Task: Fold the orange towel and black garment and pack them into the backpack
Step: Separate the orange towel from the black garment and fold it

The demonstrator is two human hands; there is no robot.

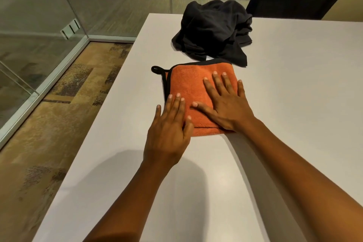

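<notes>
Orange towel (188,84): folded square on table (294,84); soft, light, limp. Left hand (169,131), right hand (225,104) press flat, fingers spread. Lift by folded edge, probably.

- Left hand (169,133) — bare, no glove, ring or watch showing; short, pale fingernails.
- Right hand (225,108) — bare as well, nails short and trimmed.
- Both forearms uncovered from wrist to frame edge, with no sleeve in view.

One head view was given, aimed forward and down, close over the table (294,84) toward 12 o'clock.
</notes>
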